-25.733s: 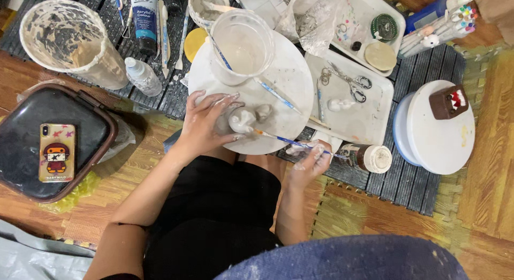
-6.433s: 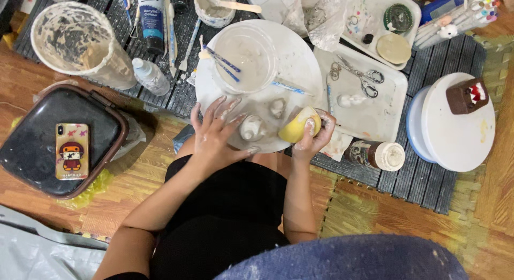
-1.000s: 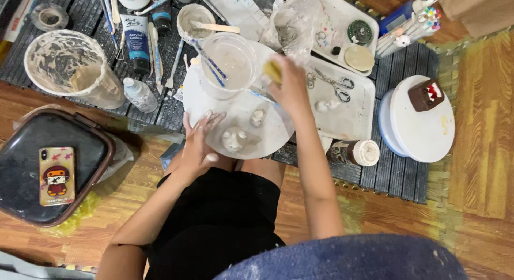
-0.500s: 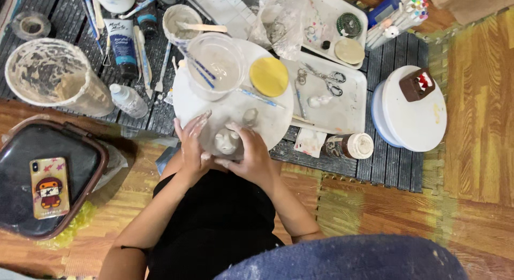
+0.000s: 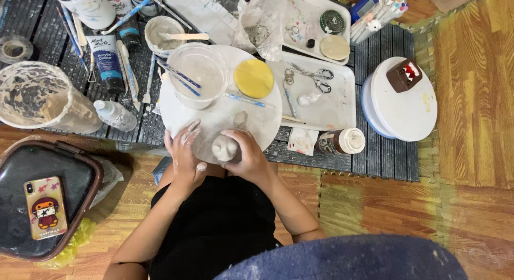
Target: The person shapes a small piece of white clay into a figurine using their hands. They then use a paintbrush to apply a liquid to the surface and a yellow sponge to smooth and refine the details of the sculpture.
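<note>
Now my right hand (image 5: 249, 157) has released the yellow sponge (image 5: 254, 78), set back beside the clear cup (image 5: 199, 75), and grips the grey clay lump (image 5: 225, 148) on the white round board (image 5: 214, 119); my left hand (image 5: 186, 151) braces it, fingers spread

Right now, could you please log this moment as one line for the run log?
right hand: holding grey clay lump | left hand: resting on round white board | yellow sponge: on board, untouched

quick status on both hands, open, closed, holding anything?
Left hand: open, clay-smeared fingers spread flat on the round white board, holding nothing.
Right hand: closed around the small grey clay piece at the board's near edge.
</note>
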